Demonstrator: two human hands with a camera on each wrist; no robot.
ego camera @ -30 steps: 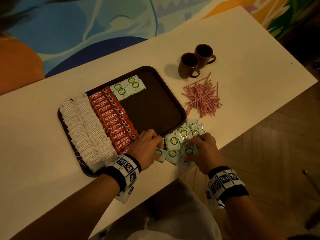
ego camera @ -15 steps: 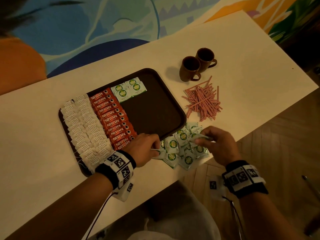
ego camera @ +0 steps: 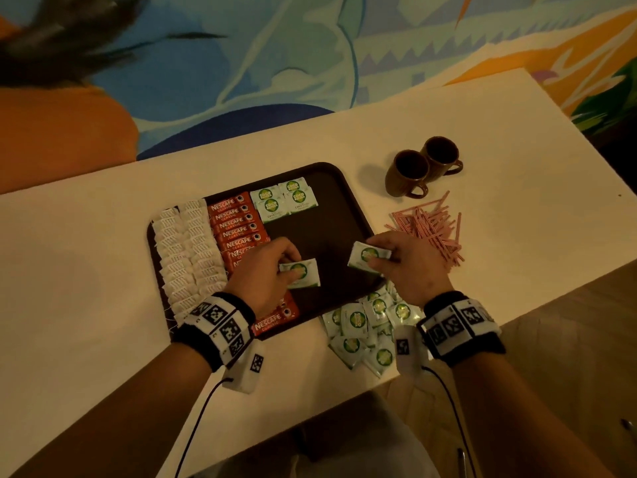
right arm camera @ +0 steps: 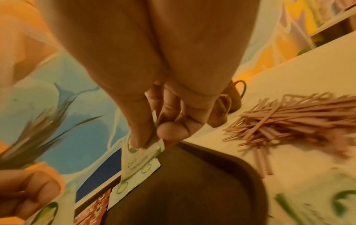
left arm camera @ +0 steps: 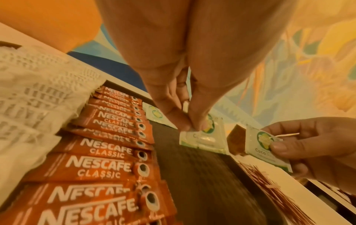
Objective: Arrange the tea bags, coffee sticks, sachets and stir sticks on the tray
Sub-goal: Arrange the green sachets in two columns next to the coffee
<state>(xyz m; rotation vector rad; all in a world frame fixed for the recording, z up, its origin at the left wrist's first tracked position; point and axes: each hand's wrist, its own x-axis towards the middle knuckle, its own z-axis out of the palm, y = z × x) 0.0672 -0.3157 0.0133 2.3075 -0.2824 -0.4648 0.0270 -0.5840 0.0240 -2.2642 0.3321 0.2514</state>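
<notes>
Each hand, left [ego camera: 265, 274] and right [ego camera: 410, 267], pinches one sachet (tray [ego camera: 348, 208] holds perhaps four).

The head camera is looking steeply down from above at the surface [ego camera: 86, 270] and the tray [ego camera: 331, 215]; each wrist camera is peering close along its own palm toward the far wall; all three are sharing the tray's dark floor.

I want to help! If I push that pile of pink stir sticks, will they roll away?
The stir sticks look flat and thin, so they would probably slide and scatter more than roll. They seem very light. The pile is loose and crisscrossed on the table, so one push likely spreads it.
</notes>
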